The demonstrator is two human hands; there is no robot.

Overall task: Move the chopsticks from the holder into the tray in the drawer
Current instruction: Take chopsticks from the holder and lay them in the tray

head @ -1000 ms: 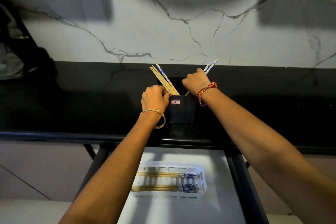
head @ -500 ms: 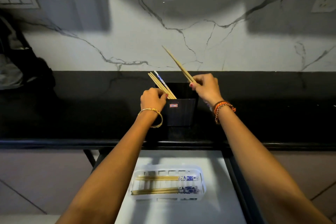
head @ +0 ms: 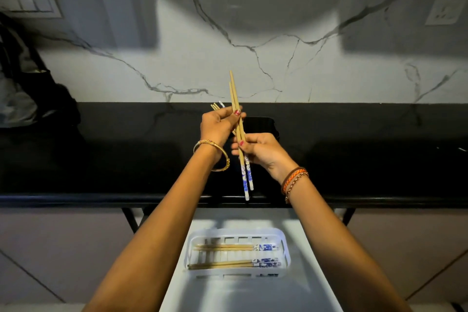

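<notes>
A pair of wooden chopsticks (head: 245, 175) with blue-and-white ends stands nearly upright above the counter, patterned ends down. My right hand (head: 262, 151) pinches the pair at its middle. My left hand (head: 219, 123) grips the pair higher up, fingertips on the bare wood. The black holder (head: 263, 125) stands behind both hands and is mostly hidden. A few more chopstick tips (head: 215, 106) poke out behind my left hand. Below, the white tray (head: 239, 232) sits in the open drawer (head: 228, 294) with two pairs of chopsticks (head: 228, 247) lying across it.
The black counter (head: 367, 159) runs the full width, its front edge above the drawer. Behind it is a marble wall with a switch plate (head: 30, 4) and a socket (head: 444, 11). A dark bag (head: 27, 88) sits at the far left.
My right hand has drawn the pair out of the holder and brought it down toward me. My left hand has left the holder's side and taken the pair's upper part.
</notes>
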